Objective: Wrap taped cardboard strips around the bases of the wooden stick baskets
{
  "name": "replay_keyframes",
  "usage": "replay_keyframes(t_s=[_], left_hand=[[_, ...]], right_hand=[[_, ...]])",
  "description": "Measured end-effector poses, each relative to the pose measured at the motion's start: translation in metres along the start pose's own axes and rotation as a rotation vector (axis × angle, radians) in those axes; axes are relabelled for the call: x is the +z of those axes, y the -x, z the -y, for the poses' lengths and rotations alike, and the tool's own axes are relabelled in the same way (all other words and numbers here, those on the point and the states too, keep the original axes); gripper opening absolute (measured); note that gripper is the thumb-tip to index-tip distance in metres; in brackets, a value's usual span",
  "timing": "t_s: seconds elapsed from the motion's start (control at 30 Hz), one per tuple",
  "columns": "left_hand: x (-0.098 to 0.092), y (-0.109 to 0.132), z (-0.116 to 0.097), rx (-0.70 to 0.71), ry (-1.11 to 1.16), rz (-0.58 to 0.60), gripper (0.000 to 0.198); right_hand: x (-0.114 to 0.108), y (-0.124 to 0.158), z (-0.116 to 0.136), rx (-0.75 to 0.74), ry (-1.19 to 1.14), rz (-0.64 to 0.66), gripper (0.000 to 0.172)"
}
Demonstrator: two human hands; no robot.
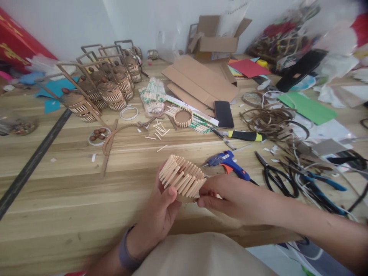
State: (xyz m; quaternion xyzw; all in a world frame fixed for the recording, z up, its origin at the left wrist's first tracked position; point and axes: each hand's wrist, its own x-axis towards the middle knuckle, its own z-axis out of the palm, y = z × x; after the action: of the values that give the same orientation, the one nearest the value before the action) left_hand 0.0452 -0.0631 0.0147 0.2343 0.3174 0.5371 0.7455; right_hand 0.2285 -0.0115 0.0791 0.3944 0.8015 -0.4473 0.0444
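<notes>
Near the table's front edge, my left hand (pixel 165 203) grips a round piece ringed with short upright wooden sticks (pixel 181 176), its thumb pressed on the near side. My right hand (pixel 218 193) is closed at the right lower rim of that piece, fingers pinched together; what they pinch is too small to make out. Just beyond the right hand lies a blue glue gun (pixel 230 163) with an orange trigger. A similar ring of sticks (pixel 183 116) rests farther back, and several loose sticks (pixel 159 132) are scattered in front of it.
Several small lidded baskets with tall handles (pixel 112 94) stand at the back left. Cardboard sheets (pixel 201 82), a phone (pixel 224 114) and a yellow-black cutter (pixel 245 135) lie mid-table. To the right are black scissors (pixel 277 176), blue-handled pliers (pixel 324 180) and coiled strips (pixel 267 117).
</notes>
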Motion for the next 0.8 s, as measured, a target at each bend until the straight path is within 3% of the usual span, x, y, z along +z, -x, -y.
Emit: replay_keyframes(t_s=[0.37, 0.6, 0.8], left_hand=[[-0.001, 0.003, -0.001, -0.032, -0.026, -0.005, 0.072], [0.0, 0.001, 0.001, 0.006, -0.007, -0.02, 0.073], [-0.001, 0.0, 0.002, 0.025, 0.04, -0.008, 0.072]], right_hand=[[0.001, -0.003, 0.002, -0.001, -0.034, -0.042, 0.025], [0.005, -0.006, 0.003, 0.081, -0.124, -0.186, 0.011], [0.017, -0.009, -0.006, 0.045, -0.14, -0.339, 0.016]])
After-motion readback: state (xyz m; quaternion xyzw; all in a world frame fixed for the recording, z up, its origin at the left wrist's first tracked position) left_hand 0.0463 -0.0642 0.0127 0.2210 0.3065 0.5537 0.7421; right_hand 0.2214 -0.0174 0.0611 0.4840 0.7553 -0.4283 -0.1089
